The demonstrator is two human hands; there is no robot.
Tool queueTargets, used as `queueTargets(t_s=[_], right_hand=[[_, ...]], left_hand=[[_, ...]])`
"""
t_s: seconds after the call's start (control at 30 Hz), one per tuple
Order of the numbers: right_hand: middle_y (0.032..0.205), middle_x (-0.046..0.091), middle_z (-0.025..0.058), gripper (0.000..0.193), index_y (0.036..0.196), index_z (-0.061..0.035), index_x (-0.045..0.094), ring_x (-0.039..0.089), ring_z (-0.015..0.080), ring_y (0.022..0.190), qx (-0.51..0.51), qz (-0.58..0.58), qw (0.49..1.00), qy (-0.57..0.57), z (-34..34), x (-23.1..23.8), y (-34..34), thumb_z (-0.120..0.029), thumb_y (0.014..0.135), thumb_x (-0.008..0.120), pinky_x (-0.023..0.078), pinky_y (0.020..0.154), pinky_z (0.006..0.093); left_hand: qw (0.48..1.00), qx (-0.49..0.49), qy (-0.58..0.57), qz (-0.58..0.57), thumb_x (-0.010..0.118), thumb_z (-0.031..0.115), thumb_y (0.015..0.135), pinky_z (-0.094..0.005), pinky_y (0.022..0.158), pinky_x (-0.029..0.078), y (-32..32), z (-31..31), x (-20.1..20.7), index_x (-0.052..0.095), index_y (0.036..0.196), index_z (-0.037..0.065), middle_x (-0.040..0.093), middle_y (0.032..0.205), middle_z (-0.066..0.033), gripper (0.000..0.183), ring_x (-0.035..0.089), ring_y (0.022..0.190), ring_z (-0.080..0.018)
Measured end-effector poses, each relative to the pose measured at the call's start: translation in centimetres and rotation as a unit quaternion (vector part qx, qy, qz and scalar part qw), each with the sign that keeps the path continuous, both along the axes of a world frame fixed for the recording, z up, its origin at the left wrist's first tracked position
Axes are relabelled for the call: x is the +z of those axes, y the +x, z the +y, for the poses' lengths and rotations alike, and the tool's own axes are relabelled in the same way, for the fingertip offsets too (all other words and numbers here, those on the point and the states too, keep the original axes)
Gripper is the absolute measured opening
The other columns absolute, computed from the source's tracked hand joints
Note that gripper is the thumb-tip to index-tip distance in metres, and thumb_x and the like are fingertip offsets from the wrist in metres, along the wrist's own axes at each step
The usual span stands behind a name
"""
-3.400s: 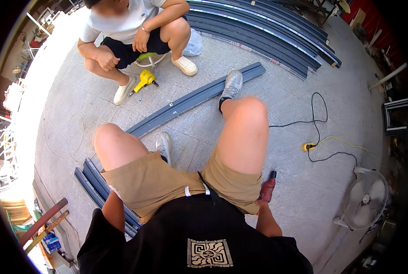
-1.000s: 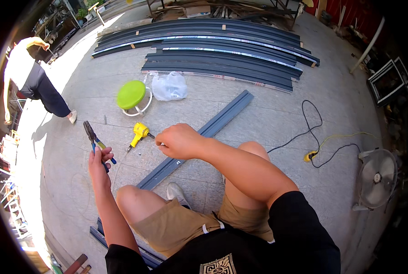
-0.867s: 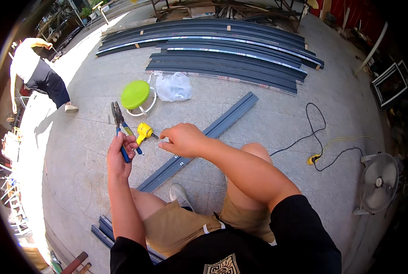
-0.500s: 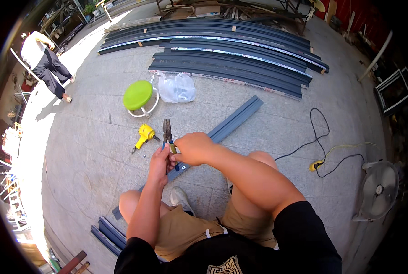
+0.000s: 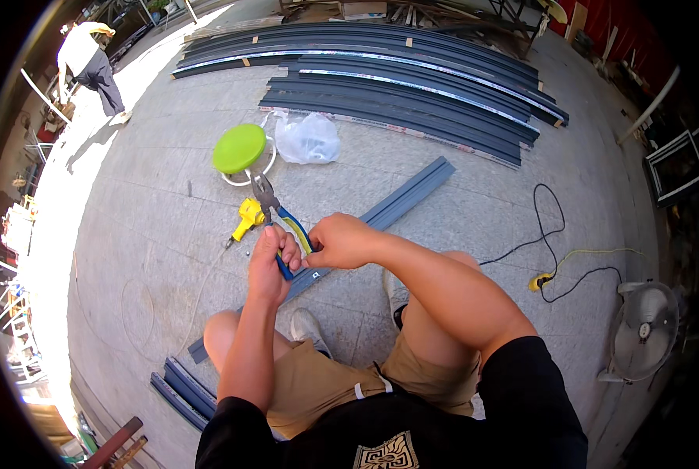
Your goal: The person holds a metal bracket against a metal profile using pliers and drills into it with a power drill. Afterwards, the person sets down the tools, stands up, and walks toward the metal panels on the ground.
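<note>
Gripping the pliers [image 5: 275, 211] with both hands above the grey channel [image 5: 381, 219], we judge them rigid, best held by their rubbery handles, left hand [image 5: 270, 262] and right hand [image 5: 342, 241] fingers closed round them.

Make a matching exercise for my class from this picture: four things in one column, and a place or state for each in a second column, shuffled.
Things:
1. pliers
2. green stool
3. plastic bag
4. fan

Places or states:
A. standing at the far right, past the cables
B. held up in the left hand
C. crumpled on the paving, just right of the stool
D. on the paving just beyond the yellow drill

Pairs: 1-B, 2-D, 3-C, 4-A
</note>
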State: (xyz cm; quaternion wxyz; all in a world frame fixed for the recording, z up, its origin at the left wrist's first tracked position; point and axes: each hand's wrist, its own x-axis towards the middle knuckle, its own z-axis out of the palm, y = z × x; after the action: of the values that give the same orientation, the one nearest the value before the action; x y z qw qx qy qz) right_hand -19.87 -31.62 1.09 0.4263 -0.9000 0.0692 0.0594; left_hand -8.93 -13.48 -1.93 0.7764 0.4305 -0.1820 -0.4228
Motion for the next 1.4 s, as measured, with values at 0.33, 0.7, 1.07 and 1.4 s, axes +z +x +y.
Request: queueTargets(t_s=[0.33,0.7,1.07,1.4], right_hand=[[0.082,0.075,0.0213,0.030,0.085,-0.0031,0.076,0.074,0.0420,0.082,-0.096,-0.069,0.992,0.034,2.3,1.8,-1.1,-0.033,0.079,0.073,0.057,0.074,0.0503],[0.091,0.076,0.0193,0.017,0.092,-0.0047,0.072,0.074,0.0443,0.090,-0.147,-0.110,0.973,-0.141,1.0,2.0,-1.9,-0.021,0.086,0.070,0.058,0.082,0.0556],[0.094,0.074,0.0168,0.024,0.097,-0.0058,0.070,0.072,0.0418,0.091,-0.120,-0.186,0.959,-0.176,1.3,1.8,-2.2,-0.029,0.095,0.073,0.057,0.079,0.0540],[0.094,0.076,0.0215,0.048,0.092,-0.0025,0.070,0.074,0.0443,0.090,-0.161,-0.157,0.965,-0.136,2.5,3.4,-2.8,-0.048,0.104,0.063,0.057,0.080,0.0553]], left_hand=[[0.997,0.000,0.059,-0.059,0.059,0.041,0.114,-0.0263,0.055,0.045,0.1,0.3,0.6,0.051,0.100,0.014,0.043,0.069,0.0048,0.031,0.049,0.058,-0.0116],[0.960,-0.039,0.191,-0.204,0.059,0.043,0.114,-0.0329,0.067,0.056,1.8,1.0,0.1,0.054,0.105,0.009,0.055,0.077,-0.0018,0.036,0.069,0.072,-0.0192],[0.943,-0.026,0.241,-0.228,0.054,0.038,0.117,-0.0356,0.075,0.060,1.6,0.8,-1.0,0.056,0.120,0.005,0.066,0.089,-0.0045,0.032,0.074,0.083,-0.0216],[0.915,-0.113,0.267,-0.280,0.052,0.043,0.116,-0.0345,0.074,0.060,-0.3,1.1,-2.2,0.064,0.115,0.002,0.070,0.094,-0.0072,0.043,0.068,0.081,-0.0177]])
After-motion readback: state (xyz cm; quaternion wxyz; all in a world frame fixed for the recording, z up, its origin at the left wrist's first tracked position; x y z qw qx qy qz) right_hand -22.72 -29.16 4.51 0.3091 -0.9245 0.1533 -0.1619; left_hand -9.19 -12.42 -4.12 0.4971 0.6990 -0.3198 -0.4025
